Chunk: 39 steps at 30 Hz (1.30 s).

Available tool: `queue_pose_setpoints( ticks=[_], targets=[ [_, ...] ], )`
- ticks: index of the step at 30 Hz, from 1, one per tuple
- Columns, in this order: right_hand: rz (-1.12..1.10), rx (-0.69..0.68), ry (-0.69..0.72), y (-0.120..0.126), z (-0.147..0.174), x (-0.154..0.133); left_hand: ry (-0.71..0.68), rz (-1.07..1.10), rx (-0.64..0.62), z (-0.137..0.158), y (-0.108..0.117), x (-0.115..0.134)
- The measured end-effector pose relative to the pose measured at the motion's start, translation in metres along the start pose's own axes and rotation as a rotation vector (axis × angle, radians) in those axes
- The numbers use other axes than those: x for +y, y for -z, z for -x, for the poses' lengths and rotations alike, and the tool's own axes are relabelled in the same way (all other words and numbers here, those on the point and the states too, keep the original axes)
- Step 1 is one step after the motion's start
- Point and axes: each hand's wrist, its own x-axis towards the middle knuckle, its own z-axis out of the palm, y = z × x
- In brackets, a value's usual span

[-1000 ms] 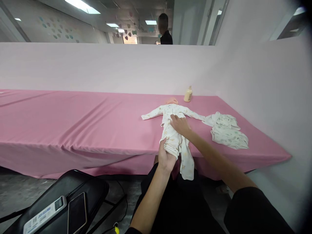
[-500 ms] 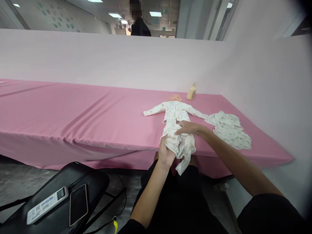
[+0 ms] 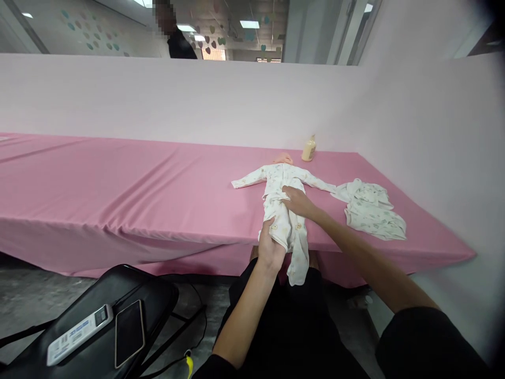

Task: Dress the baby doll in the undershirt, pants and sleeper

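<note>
A small white patterned baby top (image 3: 275,179) lies flat on the pink cloth with both sleeves spread. A peach-coloured shape (image 3: 283,158) shows at its collar; I cannot make out more of it. Below the top are white baby pants (image 3: 279,215) with a small print, one leg hanging past the table's front edge. My left hand (image 3: 271,252) is closed around the lower part of the other leg, thumb on top, its fingers partly hidden by fabric. At the waist, my right hand (image 3: 299,202) grips the upper edge of the pants, close against the top's hem.
Another heap of white printed baby clothes (image 3: 374,213) lies to the right, touching a sleeve. A pump bottle (image 3: 309,149) stands near the wall. At lower left, a black chair (image 3: 153,295) carries a phone (image 3: 130,334) and a white device (image 3: 79,334). A person (image 3: 181,45) appears beyond the wall opening.
The pants' waist has been drawn up to the top's hem, covering the white band that showed there. My right hand has moved up and the hanging leg is straighter. The person beyond moved left.
</note>
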Motion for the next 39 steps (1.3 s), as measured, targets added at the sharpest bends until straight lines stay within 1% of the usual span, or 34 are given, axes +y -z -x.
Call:
queue_pose_setpoints(
  ticks=[3,5,9,12,16,19,21,23,24,25,26,28,29,30,32,34,35,37,38,39],
  targets=[
    [0.151,0.028,-0.058,-0.007,-0.003,0.006,0.008,0.011,-0.024,0.005,-0.002,0.003],
    [0.149,0.026,-0.114,-0.007,-0.004,0.007,0.006,0.022,-0.028,0.008,-0.001,0.004],
    [0.030,0.013,-0.185,-0.005,-0.004,0.007,0.002,0.015,-0.006,0.015,0.005,0.002],
    [0.003,0.049,-0.237,-0.005,-0.007,0.008,-0.004,-0.028,0.032,0.023,0.012,-0.001],
    [-0.101,0.089,-0.298,-0.005,-0.004,0.007,-0.011,-0.169,0.051,0.036,0.027,0.001],
    [-0.259,0.074,-0.335,0.000,0.010,0.003,0.019,-0.273,0.064,0.048,0.044,0.011],
    [-0.369,0.055,-0.342,0.005,0.025,0.001,0.056,-0.382,0.056,0.059,0.056,0.021],
    [-0.476,0.041,-0.342,0.009,0.043,0.000,0.073,-0.607,0.006,0.072,0.065,0.033],
    [-0.518,0.050,-0.350,0.010,0.054,0.000,0.029,-0.766,0.001,0.077,0.066,0.039],
    [-0.549,0.082,-0.369,0.011,0.066,0.000,-0.065,-0.940,0.010,0.081,0.064,0.045],
    [-0.565,0.136,-0.402,0.010,0.080,0.000,-0.199,-1.116,0.028,0.082,0.059,0.051],
    [-0.558,0.277,-0.481,0.005,0.111,-0.004,-0.524,-1.411,0.033,0.073,0.039,0.059],
    [-0.556,0.318,-0.525,0.000,0.128,-0.007,-0.618,-1.523,-0.020,0.062,0.025,0.061],
    [-0.564,0.313,-0.541,-0.006,0.145,-0.010,-0.674,-1.602,-0.093,0.046,0.009,0.062],
    [-0.602,0.293,-0.525,-0.020,0.174,-0.019,-0.720,-1.797,-0.286,0.006,-0.026,0.059],
    [-0.662,0.273,-0.554,-0.038,0.191,-0.027,-0.714,-2.053,-0.480,-0.038,-0.057,0.049],
    [-0.700,0.263,-0.576,-0.047,0.196,-0.031,-0.667,-2.209,-0.571,-0.058,-0.070,0.043],
    [-0.784,0.237,-0.589,-0.063,0.196,-0.036,-0.500,-2.498,-0.696,-0.091,-0.087,0.029],
    [-0.822,0.231,-0.592,-0.070,0.194,-0.038,-0.392,-2.596,-0.734,-0.103,-0.092,0.023],
    [-0.856,0.223,-0.591,-0.075,0.191,-0.039,-0.324,-2.653,-0.728,-0.111,-0.096,0.018]
  ],
)
